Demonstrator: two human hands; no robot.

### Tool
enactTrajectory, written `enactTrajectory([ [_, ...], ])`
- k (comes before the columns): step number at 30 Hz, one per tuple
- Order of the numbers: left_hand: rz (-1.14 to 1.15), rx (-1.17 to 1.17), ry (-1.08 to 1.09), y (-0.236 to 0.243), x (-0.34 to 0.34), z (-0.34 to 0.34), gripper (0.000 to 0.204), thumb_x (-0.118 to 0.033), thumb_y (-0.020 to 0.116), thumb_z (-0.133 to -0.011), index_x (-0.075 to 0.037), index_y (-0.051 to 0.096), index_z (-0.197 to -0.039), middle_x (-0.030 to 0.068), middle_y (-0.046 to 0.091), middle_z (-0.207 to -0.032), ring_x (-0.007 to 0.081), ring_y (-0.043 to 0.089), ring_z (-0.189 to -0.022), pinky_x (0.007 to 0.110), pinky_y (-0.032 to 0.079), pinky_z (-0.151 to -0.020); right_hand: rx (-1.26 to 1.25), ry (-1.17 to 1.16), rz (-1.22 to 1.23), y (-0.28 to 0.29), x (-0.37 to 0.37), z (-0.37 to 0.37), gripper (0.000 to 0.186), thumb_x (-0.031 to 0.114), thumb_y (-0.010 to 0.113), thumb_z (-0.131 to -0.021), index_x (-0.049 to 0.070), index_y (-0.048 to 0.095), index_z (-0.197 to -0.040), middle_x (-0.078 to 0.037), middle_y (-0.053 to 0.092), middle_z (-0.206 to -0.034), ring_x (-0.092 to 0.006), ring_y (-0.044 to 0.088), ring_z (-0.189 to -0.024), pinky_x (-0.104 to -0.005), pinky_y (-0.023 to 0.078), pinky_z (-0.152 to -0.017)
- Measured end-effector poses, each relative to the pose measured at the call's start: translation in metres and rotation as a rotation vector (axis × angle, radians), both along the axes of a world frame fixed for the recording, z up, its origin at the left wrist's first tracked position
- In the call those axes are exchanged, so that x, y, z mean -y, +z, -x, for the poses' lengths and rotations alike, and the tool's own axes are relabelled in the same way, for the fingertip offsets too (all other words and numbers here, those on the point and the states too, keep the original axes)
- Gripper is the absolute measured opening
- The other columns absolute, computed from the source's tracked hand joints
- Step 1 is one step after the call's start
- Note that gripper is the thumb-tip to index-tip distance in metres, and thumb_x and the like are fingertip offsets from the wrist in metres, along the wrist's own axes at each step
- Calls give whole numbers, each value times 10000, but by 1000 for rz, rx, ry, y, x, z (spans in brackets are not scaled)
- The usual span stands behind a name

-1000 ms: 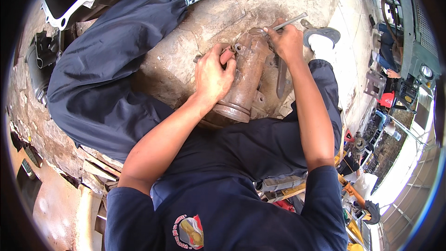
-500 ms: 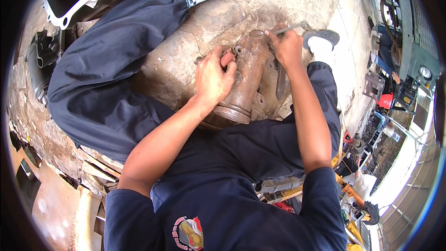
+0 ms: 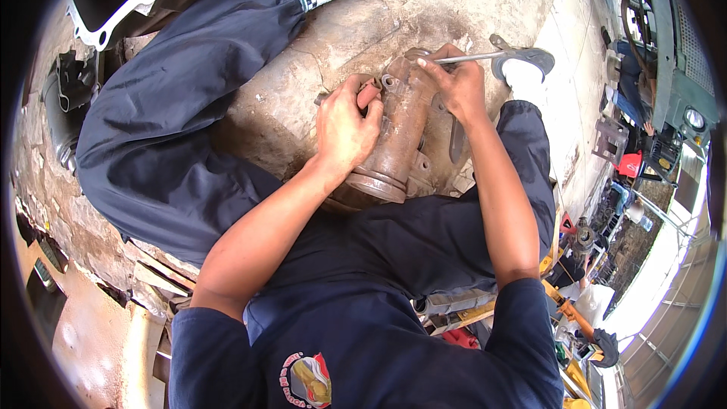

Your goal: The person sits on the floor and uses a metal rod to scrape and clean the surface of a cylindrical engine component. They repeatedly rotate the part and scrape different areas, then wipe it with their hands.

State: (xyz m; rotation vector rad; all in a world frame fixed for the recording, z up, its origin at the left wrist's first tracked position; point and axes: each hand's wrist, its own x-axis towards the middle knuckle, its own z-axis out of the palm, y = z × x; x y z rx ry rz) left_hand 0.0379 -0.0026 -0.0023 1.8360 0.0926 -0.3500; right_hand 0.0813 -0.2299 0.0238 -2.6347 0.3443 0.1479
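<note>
L hand [image 3: 349, 123] grips reddish cylindrical stub [image 3: 369, 94], R hand [image 3: 463, 85] thin grey metal rod [image 3: 483, 56]. Rusty brown tubular metal housing [image 3: 402, 121] prob. mid-job; amt left unclear.

One rust-brown cylindrical metal housing [image 3: 395, 136] with bolt lugs, tilted between the seated person's legs. One left hand [image 3: 346, 125], fingers curled around a short reddish rod-like piece [image 3: 368, 94], against the housing's left side. One right hand [image 3: 458, 82] at its far end, pinching a slim grey metal tool [image 3: 483, 56] that points rightward; whether the fingertips touch the housing, I cannot tell. One dark flat metal bar [image 3: 457, 141], just right of the housing. One grey sandal [image 3: 539, 57] on the right foot. Well apart, rightward: one red bucket [image 3: 629, 163].
</note>
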Motion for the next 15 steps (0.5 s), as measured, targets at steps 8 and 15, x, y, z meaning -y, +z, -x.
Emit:
enactTrajectory([
  [8,-23,5,11,0,-1,0,309,-178,647,-870,-34,668,-1142,249,723,-989,444,700,-958,510,541,-871,-78,61,125,6,-18,-13,259,292,821,-885,49,739,-923,-153,707,-726,-288,689,-665,-417,536,-657],
  [15,-10,0,4,0,-1,0,304,-177,656,-889,-33,659,-1157,272,713,-986,462,690,-967,514,531,-867,-154,176,-1,18,-28,-13,261,308,822,-883,67,748,-950,-108,718,-721,-219,698,-690,-406,537,-660],
])
